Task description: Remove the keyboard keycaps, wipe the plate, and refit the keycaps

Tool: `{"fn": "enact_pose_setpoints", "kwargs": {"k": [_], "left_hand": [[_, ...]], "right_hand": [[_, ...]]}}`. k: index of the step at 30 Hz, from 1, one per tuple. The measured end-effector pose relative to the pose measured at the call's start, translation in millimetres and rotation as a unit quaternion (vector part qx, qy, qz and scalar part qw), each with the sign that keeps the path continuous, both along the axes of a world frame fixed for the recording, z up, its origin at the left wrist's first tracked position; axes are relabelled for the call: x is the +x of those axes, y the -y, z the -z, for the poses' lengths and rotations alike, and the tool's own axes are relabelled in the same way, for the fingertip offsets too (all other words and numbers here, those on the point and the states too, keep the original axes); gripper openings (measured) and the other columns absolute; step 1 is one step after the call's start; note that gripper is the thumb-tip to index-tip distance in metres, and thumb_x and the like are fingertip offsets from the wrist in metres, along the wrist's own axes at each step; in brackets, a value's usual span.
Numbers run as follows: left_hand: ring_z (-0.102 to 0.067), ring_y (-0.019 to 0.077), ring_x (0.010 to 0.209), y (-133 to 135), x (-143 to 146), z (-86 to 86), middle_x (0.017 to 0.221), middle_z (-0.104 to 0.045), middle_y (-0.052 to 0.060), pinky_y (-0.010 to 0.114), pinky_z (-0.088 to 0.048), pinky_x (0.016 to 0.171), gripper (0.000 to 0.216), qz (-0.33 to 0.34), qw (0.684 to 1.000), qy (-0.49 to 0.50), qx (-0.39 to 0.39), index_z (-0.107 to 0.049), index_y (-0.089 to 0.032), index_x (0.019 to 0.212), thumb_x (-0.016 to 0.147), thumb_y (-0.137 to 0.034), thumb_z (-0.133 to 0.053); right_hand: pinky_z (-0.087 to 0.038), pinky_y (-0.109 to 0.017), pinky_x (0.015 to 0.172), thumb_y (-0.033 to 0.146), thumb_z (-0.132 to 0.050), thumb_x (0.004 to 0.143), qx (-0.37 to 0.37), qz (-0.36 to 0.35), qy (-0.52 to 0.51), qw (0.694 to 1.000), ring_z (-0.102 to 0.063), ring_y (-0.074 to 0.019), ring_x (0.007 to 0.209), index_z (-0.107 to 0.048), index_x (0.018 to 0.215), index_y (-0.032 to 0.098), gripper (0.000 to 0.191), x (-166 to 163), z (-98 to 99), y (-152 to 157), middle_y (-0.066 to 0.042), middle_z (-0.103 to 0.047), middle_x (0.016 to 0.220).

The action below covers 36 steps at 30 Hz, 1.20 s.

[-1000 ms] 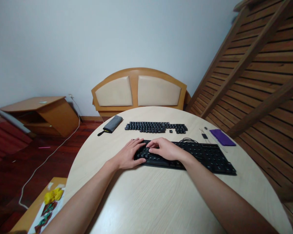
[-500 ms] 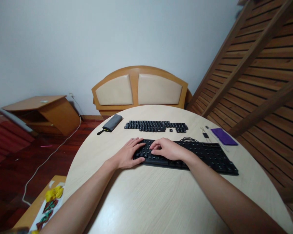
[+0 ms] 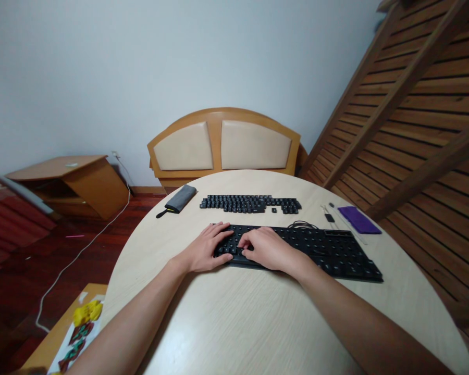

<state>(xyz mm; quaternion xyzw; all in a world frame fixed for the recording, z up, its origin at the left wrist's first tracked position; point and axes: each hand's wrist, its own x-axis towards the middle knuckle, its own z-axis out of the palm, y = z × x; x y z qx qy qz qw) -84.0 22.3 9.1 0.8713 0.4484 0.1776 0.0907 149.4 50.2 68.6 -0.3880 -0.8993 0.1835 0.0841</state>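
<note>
A black keyboard (image 3: 336, 255) lies on the pale table with most of its keycaps off, showing bare key stems. My left hand (image 3: 208, 247) rests on its left end, fingers spread and thumb along the near edge. Over the left part of the keyboard, my right hand (image 3: 268, 249) is closed in a pinch close to the keys. Whatever is between its fingertips, if anything, is too small to make out. Beyond the keyboard, loose black keycaps (image 3: 234, 203) lie in rows, with a single keycap (image 3: 274, 210) just apart from them.
A grey pouch (image 3: 182, 199) lies at the table's far left. On the right are a purple cloth (image 3: 358, 220), a small black-handled tool (image 3: 329, 217) and a thin pale stick-like tool. A coiled cable (image 3: 303, 224) sits behind the keyboard. The round table (image 3: 234, 323) has a curved edge.
My right hand has shifted slightly nearer to me over the keys, its fingers still pinched. My left hand stays spread on the keyboard's left end.
</note>
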Motion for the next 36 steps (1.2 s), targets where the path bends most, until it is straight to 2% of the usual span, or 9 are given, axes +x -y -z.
{"fn": "enact_pose_setpoints", "kwargs": {"k": [10,17,26,30,36], "left_hand": [[-0.032,0.0369,0.147,0,1,-0.2,0.158,-0.037,0.017,0.062,-0.024,0.12,0.066,-0.001,1.0,-0.002,0.002,-0.046,-0.02,0.146,0.092,-0.057,-0.058],[-0.033,0.0369,0.147,0,1,-0.7,0.158,-0.038,0.017,0.062,-0.024,0.12,0.065,-0.001,1.0,0.002,0.007,-0.046,-0.021,0.145,0.092,-0.055,-0.059],[-0.031,0.0358,0.148,0,0,-0.5,0.159,-0.037,0.016,0.061,-0.024,0.12,0.066,0.0,1.0,-0.002,0.001,-0.045,-0.021,0.146,0.093,-0.058,-0.057],[-0.032,0.0359,0.147,1,1,-1.9,0.159,-0.036,0.017,0.061,-0.024,0.12,0.067,-0.006,1.0,-0.007,-0.005,-0.044,-0.02,0.147,0.093,-0.058,-0.056],[-0.032,0.0371,0.147,1,1,-2.0,0.159,-0.036,0.016,0.064,-0.024,0.119,0.067,-0.003,1.0,-0.007,-0.004,-0.044,-0.02,0.146,0.093,-0.059,-0.056]], "right_hand": [[-0.044,-0.04,0.096,0.021,-0.065,0.085,0.035,0.007,0.029,0.999,-0.072,-0.0263,0.094,-0.078,0.096,0.022,0.017,-9,3.8,7,-0.008,-0.079,0.095],[-0.049,-0.034,0.085,0.019,-0.065,0.083,0.052,0.003,0.042,0.998,-0.073,-0.0274,0.094,-0.079,0.096,0.021,0.019,-10,7.4,5,-0.009,-0.079,0.097],[-0.052,-0.03,0.078,0.02,-0.065,0.083,-0.016,0.016,-0.006,1.0,-0.074,-0.0242,0.09,-0.08,0.095,0.022,0.02,-4,0.5,0,-0.006,-0.08,0.095],[-0.052,-0.029,0.079,0.02,-0.065,0.084,-0.017,0.017,-0.014,1.0,-0.073,-0.024,0.091,-0.079,0.1,0.021,0.022,-1,1.3,-3,-0.007,-0.08,0.097],[-0.05,-0.027,0.077,0.021,-0.066,0.083,-0.024,0.009,-0.013,1.0,-0.073,-0.022,0.089,-0.08,0.097,0.021,0.02,-1,0.4,-4,-0.005,-0.08,0.096]]}}
